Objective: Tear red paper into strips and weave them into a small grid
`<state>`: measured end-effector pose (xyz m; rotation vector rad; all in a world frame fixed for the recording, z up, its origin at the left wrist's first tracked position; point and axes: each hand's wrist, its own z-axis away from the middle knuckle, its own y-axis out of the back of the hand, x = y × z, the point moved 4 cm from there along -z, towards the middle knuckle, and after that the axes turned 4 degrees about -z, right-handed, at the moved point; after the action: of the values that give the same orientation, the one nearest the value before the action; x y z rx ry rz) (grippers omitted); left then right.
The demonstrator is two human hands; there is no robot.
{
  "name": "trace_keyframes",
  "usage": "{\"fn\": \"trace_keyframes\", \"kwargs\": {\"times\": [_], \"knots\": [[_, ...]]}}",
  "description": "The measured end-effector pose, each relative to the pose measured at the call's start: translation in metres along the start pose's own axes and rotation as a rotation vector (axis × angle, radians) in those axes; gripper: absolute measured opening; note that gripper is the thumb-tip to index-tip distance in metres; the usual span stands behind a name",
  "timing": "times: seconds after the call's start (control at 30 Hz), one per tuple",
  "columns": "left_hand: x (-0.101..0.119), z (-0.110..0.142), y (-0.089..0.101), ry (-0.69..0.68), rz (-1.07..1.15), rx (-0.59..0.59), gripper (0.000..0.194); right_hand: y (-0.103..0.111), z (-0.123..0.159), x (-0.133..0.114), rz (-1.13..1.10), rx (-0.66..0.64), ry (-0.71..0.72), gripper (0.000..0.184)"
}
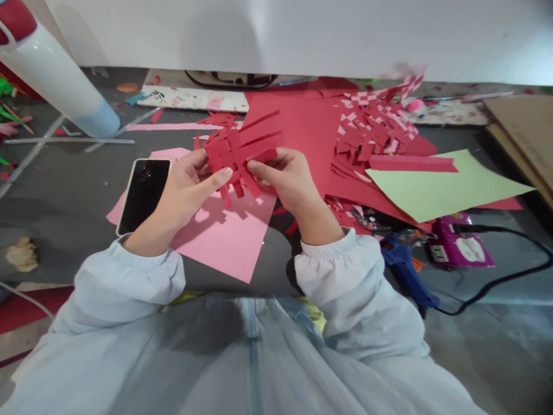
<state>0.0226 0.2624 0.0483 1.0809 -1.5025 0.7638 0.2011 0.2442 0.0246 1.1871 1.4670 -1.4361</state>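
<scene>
Between my hands is a red woven paper piece (228,151), its strips crossing in a lattice with loose ends sticking out at the right and the bottom. My left hand (190,181) grips its left side, the thumb pressed on the front and the fingers partly hidden behind. On the right side, my right hand (287,176) pinches a red strip end between thumb and fingers. Both hands hold the piece above a pink paper sheet (228,242). A phone (144,193) with a dark screen lies beside my left hand, partly on pink paper.
A white bottle (56,75) stands at the back left. Red sheets (294,127) lie behind my hands. Right of them are checkered red-and-pink woven pieces (375,127), a green sheet (444,184), a blue glue gun (408,271) with a black cord and a purple box (460,242).
</scene>
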Motion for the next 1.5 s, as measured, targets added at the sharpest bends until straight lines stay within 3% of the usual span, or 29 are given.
{"fn": "trace_keyframes", "kwargs": {"times": [0.17, 0.4, 0.6, 1.03, 1.23, 1.5], "knots": [[-0.007, 0.003, -0.005, 0.15, 0.01, -0.017, 0.041, -0.011, 0.0, 0.0, -0.083, 0.054, 0.041, 0.04], [-0.011, 0.006, -0.012, 0.28, 0.051, -0.039, 0.033, -0.015, 0.004, 0.0, -0.097, 0.073, 0.06, 0.034], [-0.015, 0.007, -0.014, 0.309, 0.099, -0.057, 0.038, -0.017, 0.006, 0.002, -0.136, 0.05, 0.051, 0.026], [-0.014, 0.01, -0.016, 0.386, 0.128, -0.142, 0.052, -0.012, 0.005, 0.011, -0.143, 0.079, -0.082, 0.035], [-0.014, 0.01, -0.019, 0.33, 0.105, -0.235, 0.05, -0.009, 0.003, 0.009, -0.166, 0.103, -0.098, 0.038], [-0.017, 0.013, -0.023, 0.354, 0.109, -0.332, 0.057, -0.009, 0.003, 0.005, -0.224, 0.156, -0.076, 0.038]]}}
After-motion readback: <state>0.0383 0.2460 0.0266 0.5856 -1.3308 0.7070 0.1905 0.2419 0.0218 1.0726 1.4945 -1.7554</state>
